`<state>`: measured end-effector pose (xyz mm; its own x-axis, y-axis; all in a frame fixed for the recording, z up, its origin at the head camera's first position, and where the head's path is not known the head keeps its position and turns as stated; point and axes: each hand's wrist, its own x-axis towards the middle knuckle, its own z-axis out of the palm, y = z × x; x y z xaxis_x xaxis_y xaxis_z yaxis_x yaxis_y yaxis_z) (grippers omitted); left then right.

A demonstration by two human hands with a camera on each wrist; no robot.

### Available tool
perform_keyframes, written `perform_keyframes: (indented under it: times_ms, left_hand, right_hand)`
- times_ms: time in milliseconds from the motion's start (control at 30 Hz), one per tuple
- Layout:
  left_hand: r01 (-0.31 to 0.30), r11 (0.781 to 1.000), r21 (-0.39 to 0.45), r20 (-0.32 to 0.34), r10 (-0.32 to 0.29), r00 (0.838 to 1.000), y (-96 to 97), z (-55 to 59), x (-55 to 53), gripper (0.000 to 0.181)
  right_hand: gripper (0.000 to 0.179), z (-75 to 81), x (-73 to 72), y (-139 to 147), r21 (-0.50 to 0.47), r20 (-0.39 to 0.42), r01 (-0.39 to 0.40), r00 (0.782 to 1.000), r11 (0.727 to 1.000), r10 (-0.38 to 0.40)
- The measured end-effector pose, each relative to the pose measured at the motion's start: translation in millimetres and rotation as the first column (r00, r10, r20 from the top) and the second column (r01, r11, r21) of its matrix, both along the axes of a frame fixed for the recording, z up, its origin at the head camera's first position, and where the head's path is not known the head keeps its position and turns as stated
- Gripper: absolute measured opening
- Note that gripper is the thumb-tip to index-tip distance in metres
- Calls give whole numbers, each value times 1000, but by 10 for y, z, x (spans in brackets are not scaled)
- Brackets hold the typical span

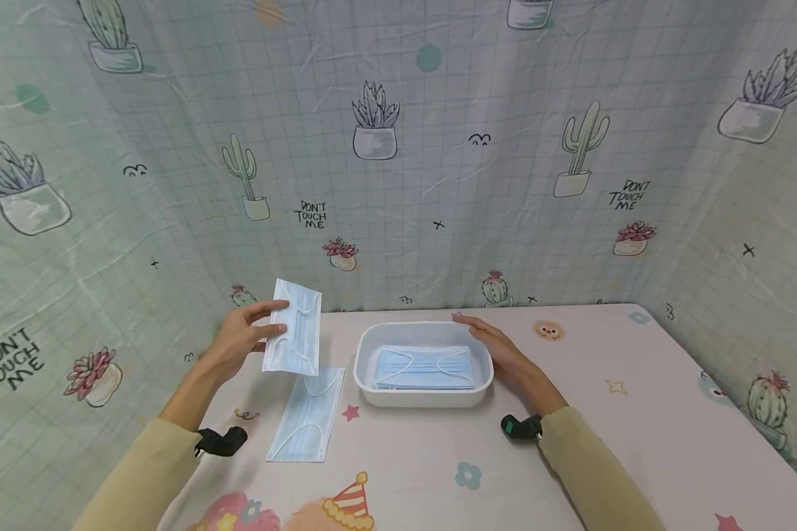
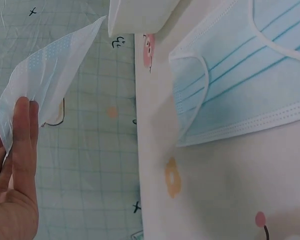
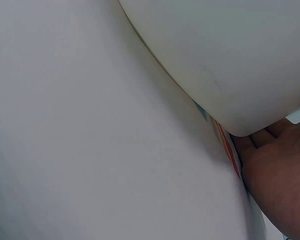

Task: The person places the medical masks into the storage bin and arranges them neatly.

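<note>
My left hand [image 1: 239, 338] pinches a light blue face mask [image 1: 303, 335] by its left edge, held up above the table to the left of the tub. Seen from the left wrist, the fingers lie along one face of the held mask [image 2: 50, 70]. Below it, a second face mask [image 1: 308, 420] lies flat, ear loops showing. Several blue masks [image 1: 425, 369] lie in a white plastic tub [image 1: 425, 400]. At the tub's right side rests my right hand [image 1: 501, 354], fingers extended toward the back corner. The right wrist view shows that hand [image 3: 285, 175] against the tub wall, fingertips hidden.
A patterned cloth covers the pale table [image 1: 412, 472]. A hanging cactus-print curtain [image 1: 425, 192] closes off the back and both sides. Black wrist cameras [image 1: 222, 441] sit below both hands.
</note>
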<state>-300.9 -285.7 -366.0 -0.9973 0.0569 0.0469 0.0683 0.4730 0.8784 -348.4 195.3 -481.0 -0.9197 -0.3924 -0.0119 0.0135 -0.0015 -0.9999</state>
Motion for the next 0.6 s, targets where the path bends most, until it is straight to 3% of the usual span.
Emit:
perform_keyframes:
  times_ms: [600]
  left_hand:
    - [76, 996, 43, 3, -76, 997, 558, 153, 21, 56]
  right_hand:
    - [48, 31, 92, 40, 0, 1, -14, 1000, 1000, 14]
